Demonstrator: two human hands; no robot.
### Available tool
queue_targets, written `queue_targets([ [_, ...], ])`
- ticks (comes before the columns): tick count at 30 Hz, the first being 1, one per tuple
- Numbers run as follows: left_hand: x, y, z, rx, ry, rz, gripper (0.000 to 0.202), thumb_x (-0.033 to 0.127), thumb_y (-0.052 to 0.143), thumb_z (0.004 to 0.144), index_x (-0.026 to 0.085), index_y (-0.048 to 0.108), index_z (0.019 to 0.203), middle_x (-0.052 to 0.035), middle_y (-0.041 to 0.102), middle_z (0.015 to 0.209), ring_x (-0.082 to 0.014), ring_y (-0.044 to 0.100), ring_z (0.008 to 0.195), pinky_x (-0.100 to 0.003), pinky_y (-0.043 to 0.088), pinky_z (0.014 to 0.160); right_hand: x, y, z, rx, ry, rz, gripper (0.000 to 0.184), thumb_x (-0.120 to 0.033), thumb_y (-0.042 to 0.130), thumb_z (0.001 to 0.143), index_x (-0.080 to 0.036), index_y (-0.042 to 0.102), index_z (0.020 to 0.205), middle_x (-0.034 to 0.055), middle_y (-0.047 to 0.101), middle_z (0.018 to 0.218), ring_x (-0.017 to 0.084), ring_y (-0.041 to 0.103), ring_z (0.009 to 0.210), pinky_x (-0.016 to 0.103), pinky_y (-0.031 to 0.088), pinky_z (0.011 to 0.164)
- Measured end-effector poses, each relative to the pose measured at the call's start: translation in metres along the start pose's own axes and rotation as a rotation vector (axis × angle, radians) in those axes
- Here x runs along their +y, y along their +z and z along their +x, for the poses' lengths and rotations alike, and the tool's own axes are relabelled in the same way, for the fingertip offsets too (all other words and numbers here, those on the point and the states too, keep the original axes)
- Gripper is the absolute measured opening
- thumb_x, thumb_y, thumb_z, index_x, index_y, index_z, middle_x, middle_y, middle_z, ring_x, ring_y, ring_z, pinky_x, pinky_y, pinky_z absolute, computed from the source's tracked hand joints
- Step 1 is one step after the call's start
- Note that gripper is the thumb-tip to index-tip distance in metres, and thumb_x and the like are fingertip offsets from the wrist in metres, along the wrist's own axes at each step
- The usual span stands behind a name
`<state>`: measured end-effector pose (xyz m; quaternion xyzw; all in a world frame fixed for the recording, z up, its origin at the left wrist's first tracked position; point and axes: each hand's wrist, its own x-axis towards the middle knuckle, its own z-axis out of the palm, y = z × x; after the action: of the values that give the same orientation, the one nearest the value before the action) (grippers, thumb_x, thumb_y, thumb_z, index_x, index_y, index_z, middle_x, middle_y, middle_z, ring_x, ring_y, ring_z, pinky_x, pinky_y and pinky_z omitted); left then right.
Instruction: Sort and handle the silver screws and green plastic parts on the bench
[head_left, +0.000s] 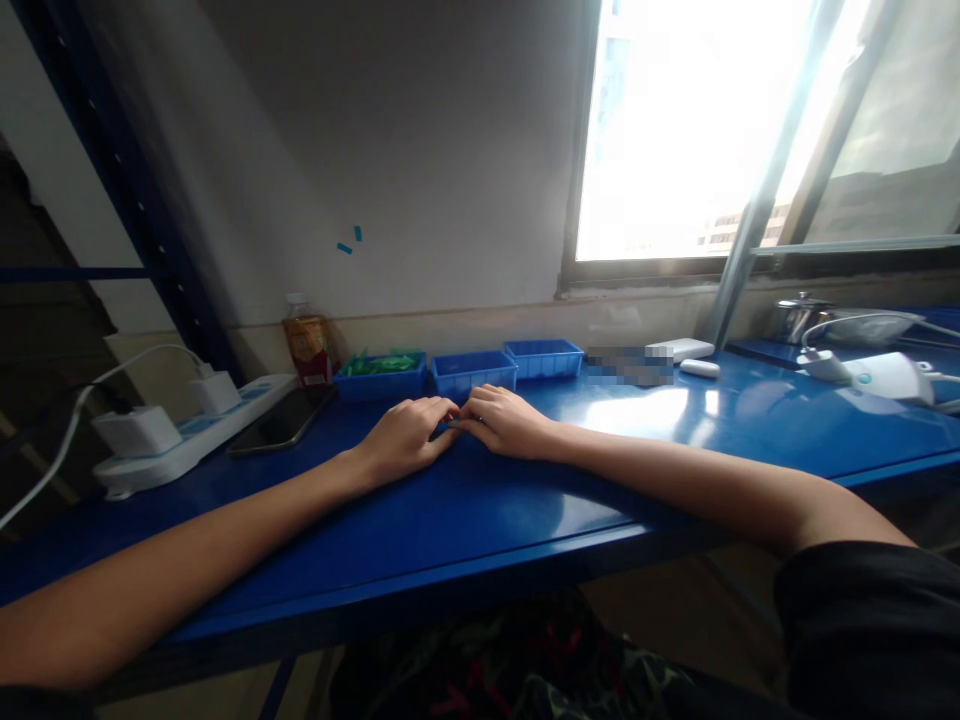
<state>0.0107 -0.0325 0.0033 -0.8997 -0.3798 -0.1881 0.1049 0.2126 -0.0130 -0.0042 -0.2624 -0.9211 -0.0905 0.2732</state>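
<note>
My left hand (405,437) and my right hand (506,420) rest side by side on the blue table (465,520), fingertips meeting. Both have curled fingers that pinch a small dark thing (455,423) between them; it is too small to name. Just beyond the hands stand three small blue bins: the left bin (380,378) holds green pieces, the middle bin (474,371) and the right bin (544,357) show no contents from here.
A black phone (283,420) lies left of the hands beside a white power strip (184,430) with chargers. A drink bottle (307,345) stands by the wall. White devices (877,372) and a metal pot (799,315) sit at the right under the window.
</note>
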Motion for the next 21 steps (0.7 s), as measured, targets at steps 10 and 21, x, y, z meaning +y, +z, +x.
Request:
queue_targets([
  [10, 0.0016, -0.0011, 0.0011, -0.03, 0.003, 0.054, 0.034, 0.038, 0.031, 0.097, 0.019, 0.058, 0.091, -0.0056, 0.064, 0.086, -0.0198, 0.061, 0.081, -0.029, 0.045, 0.071, -0.0008, -0.0042, -0.0024, -0.021, -0.014, 0.064, 0.018, -0.028, 0.056, 0.087, -0.015, 0.058, 0.1, 0.0071, 0.063, 0.092, 0.019, 0.056, 0.089, 0.031, 0.042, 0.083],
  [21, 0.0, -0.0008, 0.0024, -0.054, 0.033, 0.036, 0.035, 0.033, 0.027, 0.097, 0.018, 0.055, 0.083, -0.0054, 0.061, 0.083, -0.0187, 0.057, 0.078, -0.029, 0.044, 0.072, -0.0017, -0.0046, -0.0035, -0.004, -0.014, -0.057, 0.014, -0.027, 0.048, 0.092, -0.017, 0.057, 0.095, 0.007, 0.06, 0.093, 0.018, 0.055, 0.086, 0.029, 0.04, 0.078],
])
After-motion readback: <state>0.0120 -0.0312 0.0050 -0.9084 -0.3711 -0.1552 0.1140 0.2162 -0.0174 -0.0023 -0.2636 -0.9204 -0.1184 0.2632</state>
